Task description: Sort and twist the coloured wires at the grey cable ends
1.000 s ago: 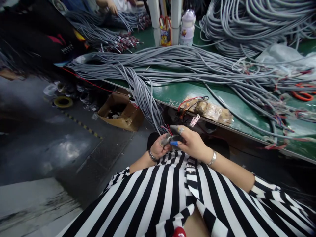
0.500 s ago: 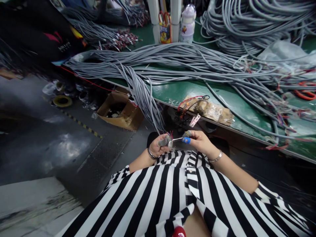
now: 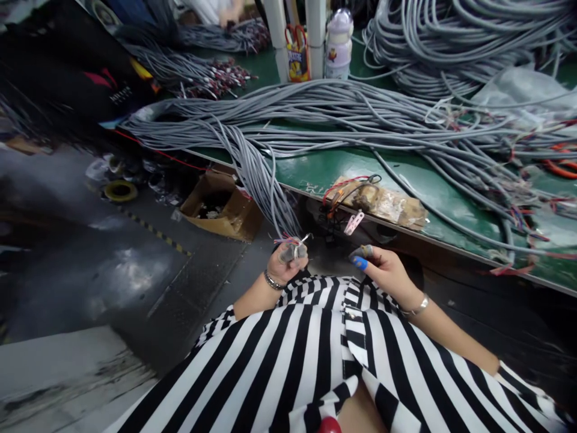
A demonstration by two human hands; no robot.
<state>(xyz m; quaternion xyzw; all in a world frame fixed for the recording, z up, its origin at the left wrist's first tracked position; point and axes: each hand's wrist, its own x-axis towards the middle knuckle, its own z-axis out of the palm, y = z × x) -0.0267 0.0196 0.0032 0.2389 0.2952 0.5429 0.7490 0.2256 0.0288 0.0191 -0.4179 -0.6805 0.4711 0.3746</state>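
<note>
My left hand (image 3: 285, 263) is closed around the end of a grey cable (image 3: 295, 249) in front of my lap. Thin coloured wires (image 3: 282, 240) and a pale strand stick out of that end. A thick bunch of grey cables (image 3: 259, 174) hangs over the table edge down to this hand. To the right, apart from the cable, my right hand (image 3: 383, 270) has thumb and forefinger pinched together. Its thumb wears a blue wrap and a forefinger a grey cover. Whatever lies between those tips, if anything, is too small to make out.
Long grey cables (image 3: 315, 99) lie across the green table (image 3: 356, 159). A taped cardboard strip (image 3: 387, 207) sits at its front edge, with a pink clip (image 3: 354, 222) hanging there. A bottle (image 3: 338, 51) stands behind. Below are an open carton (image 3: 234, 219) and a yellow roll (image 3: 120, 191).
My right hand has moved away to the right from the cable end, and the pale strand no longer stretches between my hands. My left hand has turned, tilting the wire ends up and left.
</note>
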